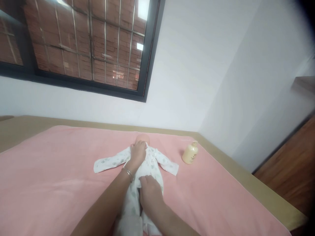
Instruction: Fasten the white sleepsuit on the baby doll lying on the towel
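Note:
A baby doll (143, 138) lies on its back, its round head at the far end and its face mostly hidden. It wears a white baby outfit (149, 163) with a small grey-green print, both sleeves spread sideways. My left hand (138, 152), a bracelet on its wrist, is closed on the outfit's front near the collar; the fingertips are partly hidden. Lower down, my right hand (151, 193) pinches the outfit's cloth around the waist. Printed trouser legs (132, 201) stretch toward me between my forearms.
A pink sheet (61, 170) covers most of the tan padded table (265, 193). To the doll's right stands a pale yellow pump bottle (190, 153). Behind the table are a white wall (177, 82) and a dark-framed barred window (88, 46). A wooden panel (290, 154) is at the right.

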`<state>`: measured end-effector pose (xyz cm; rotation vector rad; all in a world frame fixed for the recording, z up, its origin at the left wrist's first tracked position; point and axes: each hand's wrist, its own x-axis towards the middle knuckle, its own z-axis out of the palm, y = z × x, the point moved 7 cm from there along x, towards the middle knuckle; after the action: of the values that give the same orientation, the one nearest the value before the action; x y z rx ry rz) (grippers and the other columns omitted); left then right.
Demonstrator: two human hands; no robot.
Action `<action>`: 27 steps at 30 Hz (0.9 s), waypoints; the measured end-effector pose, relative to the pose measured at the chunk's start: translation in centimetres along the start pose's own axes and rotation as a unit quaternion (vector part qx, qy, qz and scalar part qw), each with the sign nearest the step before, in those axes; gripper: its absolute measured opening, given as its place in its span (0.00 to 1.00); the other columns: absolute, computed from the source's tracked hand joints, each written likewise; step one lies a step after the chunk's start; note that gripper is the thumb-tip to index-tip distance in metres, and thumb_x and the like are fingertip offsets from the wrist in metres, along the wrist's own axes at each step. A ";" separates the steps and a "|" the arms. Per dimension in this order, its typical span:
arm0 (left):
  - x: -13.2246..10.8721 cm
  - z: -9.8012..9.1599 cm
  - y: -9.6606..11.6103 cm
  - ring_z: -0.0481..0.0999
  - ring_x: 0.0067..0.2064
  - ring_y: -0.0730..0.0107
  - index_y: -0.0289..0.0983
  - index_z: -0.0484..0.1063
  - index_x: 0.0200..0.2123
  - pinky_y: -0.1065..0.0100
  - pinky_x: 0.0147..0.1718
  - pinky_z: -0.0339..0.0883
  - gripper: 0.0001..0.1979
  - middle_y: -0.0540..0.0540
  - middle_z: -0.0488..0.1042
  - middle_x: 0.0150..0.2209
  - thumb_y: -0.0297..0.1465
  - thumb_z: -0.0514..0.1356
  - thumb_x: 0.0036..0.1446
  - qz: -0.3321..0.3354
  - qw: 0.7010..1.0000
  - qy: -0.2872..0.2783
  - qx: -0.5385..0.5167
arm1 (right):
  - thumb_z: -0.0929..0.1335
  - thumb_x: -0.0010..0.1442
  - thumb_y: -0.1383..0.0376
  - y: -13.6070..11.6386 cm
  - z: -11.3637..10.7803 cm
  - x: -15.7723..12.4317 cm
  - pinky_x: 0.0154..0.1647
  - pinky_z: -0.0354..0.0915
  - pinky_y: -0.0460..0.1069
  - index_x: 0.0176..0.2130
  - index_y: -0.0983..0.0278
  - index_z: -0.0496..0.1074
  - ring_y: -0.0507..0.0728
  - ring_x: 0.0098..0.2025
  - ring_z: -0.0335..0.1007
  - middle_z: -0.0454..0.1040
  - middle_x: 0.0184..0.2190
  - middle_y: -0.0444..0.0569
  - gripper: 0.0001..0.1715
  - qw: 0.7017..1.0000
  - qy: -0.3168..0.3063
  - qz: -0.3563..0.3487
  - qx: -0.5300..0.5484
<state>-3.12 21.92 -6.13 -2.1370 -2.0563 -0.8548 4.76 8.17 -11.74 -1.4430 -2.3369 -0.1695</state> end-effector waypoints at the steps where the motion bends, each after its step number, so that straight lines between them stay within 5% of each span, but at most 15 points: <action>1: 0.0 0.0 0.0 0.64 0.44 0.62 0.38 0.67 0.34 0.61 0.39 0.47 0.09 0.44 0.70 0.38 0.28 0.48 0.60 0.002 1.000 0.003 -0.002 | 0.61 0.49 0.75 0.0 0.0 0.0 0.30 0.54 0.50 0.33 0.63 0.65 0.57 0.32 0.64 0.69 0.29 0.49 0.11 1.000 -0.005 0.007 -0.007; 10: 0.1 -0.1 -0.1 0.64 0.44 0.62 0.38 0.67 0.33 0.62 0.39 0.47 0.09 0.44 0.70 0.39 0.28 0.48 0.60 -0.022 1.000 -0.004 -0.002 | 0.61 0.55 0.65 -0.5 -0.6 0.1 0.26 0.50 0.48 0.34 0.63 0.63 0.56 0.26 0.65 0.71 0.25 0.47 0.05 0.996 -0.081 -0.037 -0.005; 16: 0.1 -0.1 -0.2 0.65 0.43 0.62 0.38 0.67 0.32 0.62 0.39 0.47 0.09 0.45 0.71 0.38 0.29 0.48 0.60 -0.013 1.000 0.002 -0.008 | 0.62 0.51 0.65 -0.7 -0.9 0.2 0.25 0.49 0.48 0.45 0.60 0.64 0.57 0.28 0.67 0.72 0.27 0.45 0.19 0.998 -0.051 -0.025 0.008; 20: 0.2 -0.1 -0.3 0.65 0.42 0.63 0.39 0.67 0.32 0.62 0.38 0.47 0.09 0.46 0.71 0.36 0.29 0.48 0.61 -0.001 0.999 0.024 -0.022 | 0.61 0.54 0.65 -0.8 -0.1 0.2 0.26 0.53 0.49 0.32 0.61 0.68 0.58 0.30 0.68 0.73 0.28 0.48 0.08 0.992 -0.115 -0.046 -0.030; 27: 0.2 -0.4 -0.4 0.65 0.43 0.63 0.39 0.68 0.33 0.62 0.40 0.48 0.10 0.46 0.71 0.37 0.30 0.48 0.61 0.001 0.999 0.032 -0.034 | 0.62 0.52 0.64 -1.4 0.2 0.4 0.28 0.57 0.51 0.28 0.63 0.70 0.58 0.28 0.67 0.73 0.26 0.49 0.08 0.981 -0.159 -0.091 -0.057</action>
<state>-3.60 22.03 -5.82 -2.1139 -2.0234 -0.9944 3.28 7.90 -11.63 -1.3934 -2.7617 -0.1323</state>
